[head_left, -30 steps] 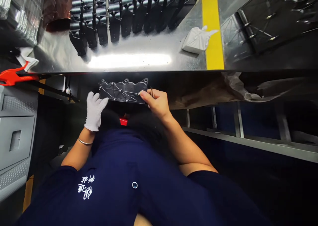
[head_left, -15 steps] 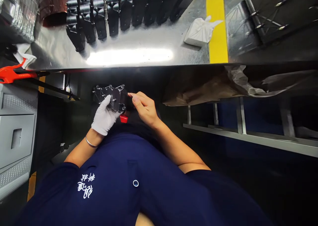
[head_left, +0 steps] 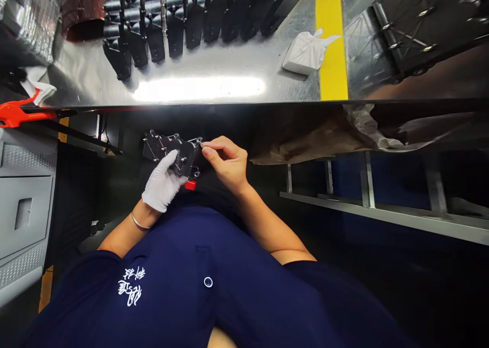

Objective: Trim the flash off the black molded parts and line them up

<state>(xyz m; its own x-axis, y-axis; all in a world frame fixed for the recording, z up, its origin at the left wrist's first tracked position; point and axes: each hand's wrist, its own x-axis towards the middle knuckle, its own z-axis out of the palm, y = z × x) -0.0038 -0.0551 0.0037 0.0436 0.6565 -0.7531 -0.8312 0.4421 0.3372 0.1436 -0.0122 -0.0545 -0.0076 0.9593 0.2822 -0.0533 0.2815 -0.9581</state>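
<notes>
My left hand (head_left: 162, 185), in a white glove, grips a black moulded part (head_left: 185, 152) with raised ribs and shiny round bosses, thumb on its face. The part is held tilted in front of my body, below the table edge. My bare right hand (head_left: 228, 159) pinches something small and thin between thumb and index finger, right at the part's upper right corner boss. What it is, I cannot make out. A small red object (head_left: 190, 185) shows just under the part; its kind is unclear.
Rows of black parts (head_left: 175, 32) stand on the shiny metal table (head_left: 229, 68), with a white wrapped bundle (head_left: 303, 52) beside yellow tape (head_left: 332, 42). A red-handled tool (head_left: 23, 114) juts out left, above a grey cabinet (head_left: 25, 205). Brown wrapping (head_left: 305, 139) and a metal frame (head_left: 382, 215) lie right.
The black part has turned and shifted slightly right in my left hand. My right fingertips, formerly at its right edge, are now at the upper right corner boss.
</notes>
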